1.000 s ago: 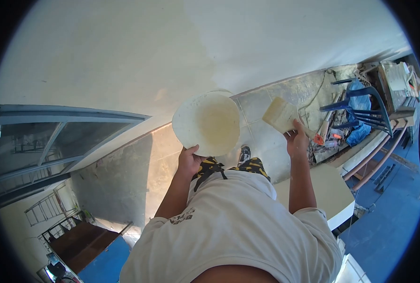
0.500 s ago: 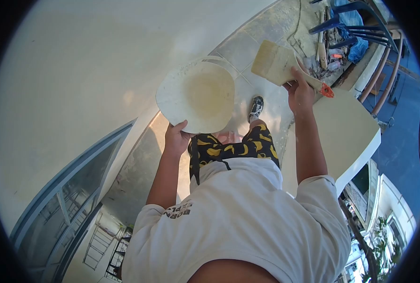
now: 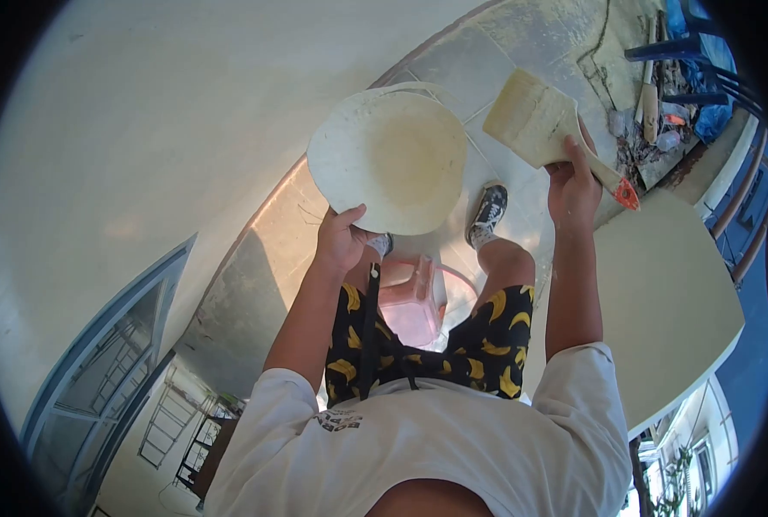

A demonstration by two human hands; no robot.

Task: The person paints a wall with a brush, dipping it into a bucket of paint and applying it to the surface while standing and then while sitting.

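A round, pale container (image 3: 388,162) with a yellowish middle is gripped at its lower left rim by my left hand (image 3: 342,237), thumb on top. My right hand (image 3: 575,189) is closed around the handle of a wide, flat brush (image 3: 534,119) with a cream-coloured head and a reddish handle end. The brush head points up and left, apart from the container. The fingers beneath both objects are partly hidden.
Between my legs stands a pink plastic stool (image 3: 411,302). A pale wall (image 3: 160,112) runs along the left, with a blue-framed window (image 3: 108,362). Debris (image 3: 664,129) and blue chairs (image 3: 702,65) are at the upper right, above a pale flat surface (image 3: 659,302).
The container and brush have shifted right in view. My legs are more spread out in view, and more of the pink stool and a second shoe now show.
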